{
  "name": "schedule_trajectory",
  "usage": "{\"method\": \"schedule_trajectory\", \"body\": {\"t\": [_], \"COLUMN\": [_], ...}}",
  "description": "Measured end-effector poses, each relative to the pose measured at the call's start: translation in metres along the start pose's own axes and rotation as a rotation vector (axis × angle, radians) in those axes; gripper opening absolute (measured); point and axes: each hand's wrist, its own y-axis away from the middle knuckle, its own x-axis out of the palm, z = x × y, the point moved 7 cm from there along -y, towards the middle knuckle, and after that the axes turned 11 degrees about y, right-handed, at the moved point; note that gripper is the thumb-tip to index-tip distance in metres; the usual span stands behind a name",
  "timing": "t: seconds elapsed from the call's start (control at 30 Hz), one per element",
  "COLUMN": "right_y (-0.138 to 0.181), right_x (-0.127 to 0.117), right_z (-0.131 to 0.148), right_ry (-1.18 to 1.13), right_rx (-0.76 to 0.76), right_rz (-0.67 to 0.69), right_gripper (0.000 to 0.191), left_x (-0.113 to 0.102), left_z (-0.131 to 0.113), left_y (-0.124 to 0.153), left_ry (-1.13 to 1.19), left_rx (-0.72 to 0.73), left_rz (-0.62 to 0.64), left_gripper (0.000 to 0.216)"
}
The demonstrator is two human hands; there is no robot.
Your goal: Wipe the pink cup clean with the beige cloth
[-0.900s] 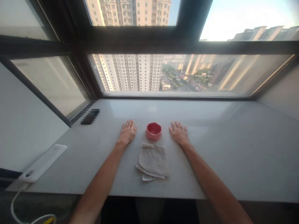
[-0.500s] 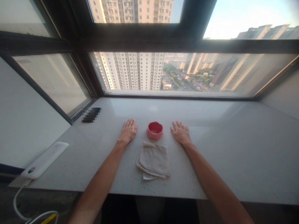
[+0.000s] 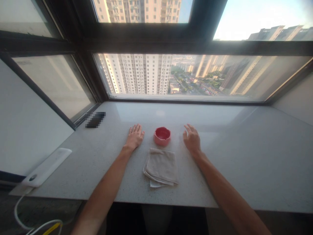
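A small pink bowl (image 3: 162, 135) with a scalloped rim stands on the pale stone sill (image 3: 232, 156). A folded beige cloth (image 3: 161, 167) lies just in front of it. My left hand (image 3: 134, 137) rests flat on the sill to the left of the bowl, fingers apart, holding nothing. To the right of the bowl, my right hand (image 3: 192, 139) is lifted slightly off the sill and turned on its side, fingers apart and empty.
A dark flat object (image 3: 95, 119), blurred out, lies at the back left by the window frame. A white power strip (image 3: 46, 167) with a cord sits at the left front edge. The window glass (image 3: 190, 76) runs along the back.
My right hand has risen from lying flat and tilted onto its side. The left hand, bowl and cloth have stayed put.
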Motion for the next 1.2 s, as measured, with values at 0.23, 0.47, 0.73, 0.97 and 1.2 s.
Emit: {"method": "schedule_trajectory", "body": {"t": [0.23, 0.47, 0.73, 0.97, 1.2], "right_y": [0.189, 0.257, 0.141, 0.037, 0.031], "right_x": [-0.043, -0.042, -0.055, -0.101, -0.014], "right_z": [0.134, 0.138, 0.075, 0.051, 0.123], "right_ry": [-0.192, -0.321, -1.001, -0.558, -0.083], "right_rx": [-0.737, -0.863, 0.059, 0.116, -0.577], "right_rz": [0.139, 0.1, 0.621, -0.277, 0.123], "right_gripper": [0.088, 0.075, 0.043, 0.052, 0.057], "left_x": [0.001, 0.003, 0.002, 0.002, 0.002], "left_z": [0.001, 0.002, 0.0, 0.0, -0.001], "left_y": [0.001, -0.001, 0.001, 0.001, 0.002], "left_ry": [0.016, 0.017, 0.043, 0.055, 0.042], "left_rx": [0.007, 0.003, 0.009, 0.011, 0.006], "left_rz": [-0.014, -0.003, -0.004, 0.001, -0.007], "left_gripper": [0.068, 0.069, 0.07, 0.07, 0.069]}}
